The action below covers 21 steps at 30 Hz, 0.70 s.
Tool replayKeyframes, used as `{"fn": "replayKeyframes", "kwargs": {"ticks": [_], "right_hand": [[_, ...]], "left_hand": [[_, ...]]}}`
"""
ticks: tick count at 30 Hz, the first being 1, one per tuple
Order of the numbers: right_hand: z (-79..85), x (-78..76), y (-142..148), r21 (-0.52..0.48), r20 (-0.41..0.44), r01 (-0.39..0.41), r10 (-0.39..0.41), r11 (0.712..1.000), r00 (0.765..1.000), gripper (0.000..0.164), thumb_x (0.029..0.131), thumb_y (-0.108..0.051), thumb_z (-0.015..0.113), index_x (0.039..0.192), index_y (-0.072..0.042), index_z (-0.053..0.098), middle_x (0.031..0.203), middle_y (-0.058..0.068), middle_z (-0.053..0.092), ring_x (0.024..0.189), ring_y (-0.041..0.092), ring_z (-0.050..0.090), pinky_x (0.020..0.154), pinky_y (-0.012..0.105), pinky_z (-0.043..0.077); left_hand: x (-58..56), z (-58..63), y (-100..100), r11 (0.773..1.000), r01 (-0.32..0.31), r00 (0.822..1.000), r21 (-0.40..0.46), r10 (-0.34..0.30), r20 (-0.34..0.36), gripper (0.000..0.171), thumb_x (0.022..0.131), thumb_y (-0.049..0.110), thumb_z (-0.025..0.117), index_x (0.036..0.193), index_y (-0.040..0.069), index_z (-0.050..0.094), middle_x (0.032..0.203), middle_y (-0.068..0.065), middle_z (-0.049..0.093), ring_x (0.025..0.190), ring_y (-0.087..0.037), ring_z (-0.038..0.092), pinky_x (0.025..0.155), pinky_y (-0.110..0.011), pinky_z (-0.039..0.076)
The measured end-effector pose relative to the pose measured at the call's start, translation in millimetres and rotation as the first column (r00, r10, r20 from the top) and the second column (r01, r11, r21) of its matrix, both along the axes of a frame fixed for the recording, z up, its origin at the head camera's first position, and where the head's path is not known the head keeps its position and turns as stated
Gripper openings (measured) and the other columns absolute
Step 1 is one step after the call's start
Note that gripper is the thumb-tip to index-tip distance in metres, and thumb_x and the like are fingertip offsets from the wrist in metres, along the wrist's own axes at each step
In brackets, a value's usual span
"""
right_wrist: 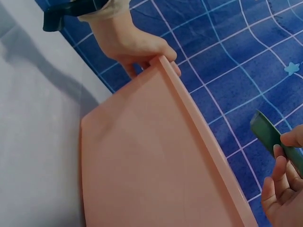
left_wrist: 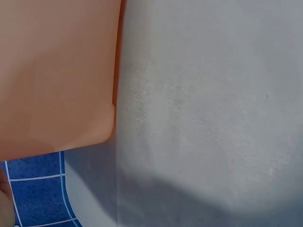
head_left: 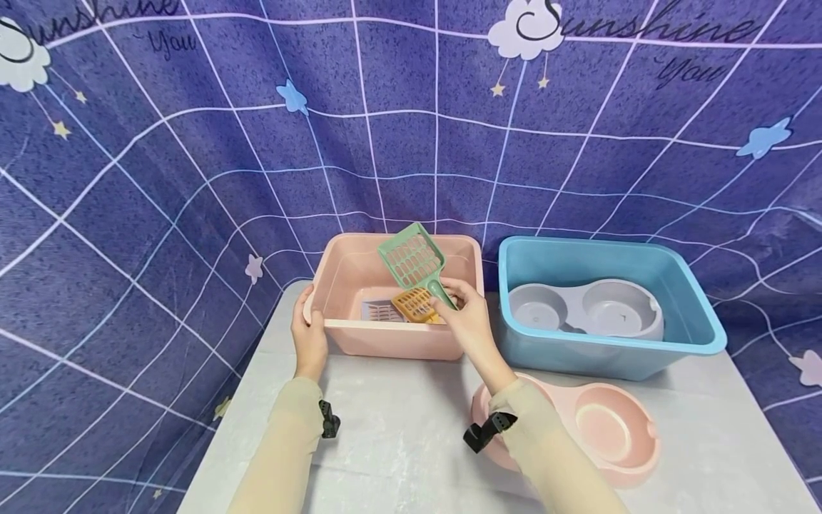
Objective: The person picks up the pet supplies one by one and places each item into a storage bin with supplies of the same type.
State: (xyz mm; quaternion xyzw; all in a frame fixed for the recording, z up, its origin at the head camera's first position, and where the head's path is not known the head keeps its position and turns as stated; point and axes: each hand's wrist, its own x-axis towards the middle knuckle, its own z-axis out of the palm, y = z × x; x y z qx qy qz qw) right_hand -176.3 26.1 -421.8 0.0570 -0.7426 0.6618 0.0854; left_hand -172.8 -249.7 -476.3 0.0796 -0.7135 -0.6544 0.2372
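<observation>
My left hand [head_left: 310, 341] grips the left rim of a pink litter box [head_left: 392, 343]. The right wrist view also catches this hand [right_wrist: 125, 42] at the box's corner. With my right hand [head_left: 470, 320] I hold a green litter scoop [head_left: 422, 277] by its handle, its slotted head tilted up above the box. Below it, inside the box, lie an orange-yellow litter scoop [head_left: 414, 305] and a grey slotted scoop [head_left: 383, 311]. The right wrist view shows the green handle [right_wrist: 265, 130] between the thumb and fingers of my right hand [right_wrist: 286, 189]. The left wrist view shows mostly box wall [left_wrist: 57, 75].
Right of the pink box stands a blue litter box [head_left: 610, 350] holding a grey double pet bowl [head_left: 581, 307]. A pink double bowl [head_left: 619, 428] lies in front, partly under my right forearm. A patterned blue curtain [head_left: 398, 143] hangs behind the grey-white table [head_left: 385, 428].
</observation>
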Motion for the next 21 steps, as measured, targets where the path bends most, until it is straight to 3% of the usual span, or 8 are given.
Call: {"fn": "replayKeyframes", "kwargs": {"ticks": [6,15,21], "right_hand": [[1.2,-5.8,-2.7,-0.005,0.02,0.0,0.0,1.0,1.0,0.036,0.087,-0.005,0.073,0.121,-0.002,0.066,0.105,0.014,0.069,0.087,0.022,0.059,0.066,0.018,0.05],[3.3,-17.6,-5.6,0.029,0.056,0.001,-0.003,1.0,0.998,0.036,0.087,-0.008,0.073,0.122,-0.003,0.067,0.103,0.013,0.068,0.089,0.019,0.059,0.072,0.022,0.049],[2.9,-26.2,-5.6,0.058,0.051,-0.009,0.006,0.998,0.999,0.035,0.088,-0.008,0.072,0.122,-0.001,0.067,0.103,0.015,0.069,0.088,0.02,0.062,0.065,0.019,0.051]], "left_hand": [[0.0,0.2,0.7,1.0,-0.01,1.0,-0.007,0.01,0.022,0.053,0.096,-0.002,0.039,0.148,0.003,0.042,0.152,-0.011,0.042,0.136,-0.024,0.042,0.113,-0.035,0.034],[-0.1,0.9,1.0,1.0,-0.013,0.999,-0.012,0.013,0.035,0.051,0.097,-0.001,0.038,0.148,0.003,0.041,0.152,-0.011,0.041,0.137,-0.024,0.041,0.114,-0.038,0.033],[-0.3,0.6,1.8,1.0,-0.014,0.999,-0.016,0.014,0.035,0.051,0.097,-0.001,0.039,0.148,0.003,0.042,0.151,-0.011,0.042,0.136,-0.024,0.041,0.114,-0.038,0.033]]}}
